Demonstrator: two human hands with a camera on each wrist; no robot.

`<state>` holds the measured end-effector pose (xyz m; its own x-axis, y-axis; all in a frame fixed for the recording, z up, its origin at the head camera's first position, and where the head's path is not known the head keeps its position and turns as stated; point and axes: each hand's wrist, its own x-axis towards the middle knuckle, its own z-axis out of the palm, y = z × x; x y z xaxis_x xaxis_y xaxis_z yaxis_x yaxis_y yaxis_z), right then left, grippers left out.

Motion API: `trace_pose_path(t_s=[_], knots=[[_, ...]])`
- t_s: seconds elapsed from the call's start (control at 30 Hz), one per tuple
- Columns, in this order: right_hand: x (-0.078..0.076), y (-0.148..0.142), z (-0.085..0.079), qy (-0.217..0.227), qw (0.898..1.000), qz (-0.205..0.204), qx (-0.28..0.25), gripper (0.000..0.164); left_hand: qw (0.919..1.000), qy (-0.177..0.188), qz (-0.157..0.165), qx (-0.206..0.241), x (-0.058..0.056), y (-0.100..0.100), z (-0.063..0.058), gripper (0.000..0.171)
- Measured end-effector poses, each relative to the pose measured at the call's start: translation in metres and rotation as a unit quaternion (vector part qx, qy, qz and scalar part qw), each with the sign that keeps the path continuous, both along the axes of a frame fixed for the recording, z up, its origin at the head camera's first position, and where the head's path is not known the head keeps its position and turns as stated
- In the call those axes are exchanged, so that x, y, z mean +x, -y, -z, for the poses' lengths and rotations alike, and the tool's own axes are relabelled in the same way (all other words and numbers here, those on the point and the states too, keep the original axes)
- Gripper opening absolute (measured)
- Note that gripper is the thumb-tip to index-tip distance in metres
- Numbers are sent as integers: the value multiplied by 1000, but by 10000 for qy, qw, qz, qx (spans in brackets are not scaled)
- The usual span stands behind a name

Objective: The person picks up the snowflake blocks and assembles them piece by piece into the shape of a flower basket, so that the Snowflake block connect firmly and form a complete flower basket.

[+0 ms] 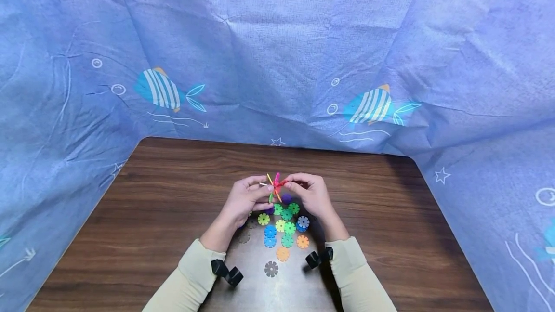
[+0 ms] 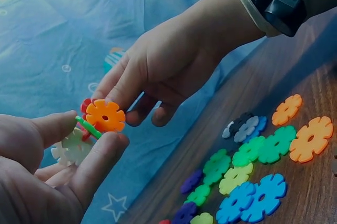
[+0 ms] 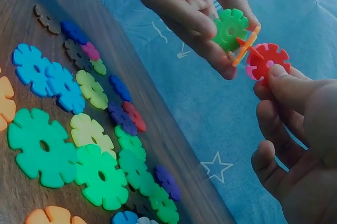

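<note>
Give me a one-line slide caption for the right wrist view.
Right hand pinching a red notched plastic disc and left hand holding a green disc, with more discs on a wood-grain table.

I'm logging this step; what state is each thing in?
Disc cluster: slotted together, raised above the table
Left grip: pinching the disc cluster
Red disc: held; whether fully slotted in, unclear
Right grip: pinching the red disc
Loose discs: lying on the table, some overlapping
Front grey disc: lying apart from the others
Wrist cameras: worn at both wrists
Blue cloth: hanging behind the table, creased
</note>
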<state>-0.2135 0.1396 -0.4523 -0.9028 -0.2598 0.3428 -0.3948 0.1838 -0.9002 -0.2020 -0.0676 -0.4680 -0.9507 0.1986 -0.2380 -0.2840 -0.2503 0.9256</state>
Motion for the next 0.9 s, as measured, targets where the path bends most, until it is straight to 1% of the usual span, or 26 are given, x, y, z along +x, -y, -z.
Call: trace_pose_path(t_s=[0.1, 0.23, 0.33, 0.5, 0.63, 0.73, 0.9], knots=[[-1, -1, 0, -33, 9999, -88, -48, 8, 9997, 30, 14, -221, -1, 1, 1, 56], [-2, -2, 2, 25, 9998, -191, -13, 11, 9979, -111, 23, -643, -3, 2, 5, 55], [-1, -3, 2, 80, 9997, -194, 80, 12, 9972, -166, 35, -729, -3, 3, 6, 57], [-1, -3, 3, 116, 9997, -169, 163, 11, 9983, -39, 257, -522, -3, 3, 6, 58], [-9, -6, 18, 217, 9995, -162, 154, 12, 9980, 26, 426, -465, -2, 4, 6, 56], [-16, -9, 30, 265, 9994, -169, 140, 13, 9980, 124, 527, -312, -2, 5, 6, 53], [-20, -12, 37, 276, 9994, -219, 50, 15, 9976, 325, 603, 32, -3, 4, 7, 43]])
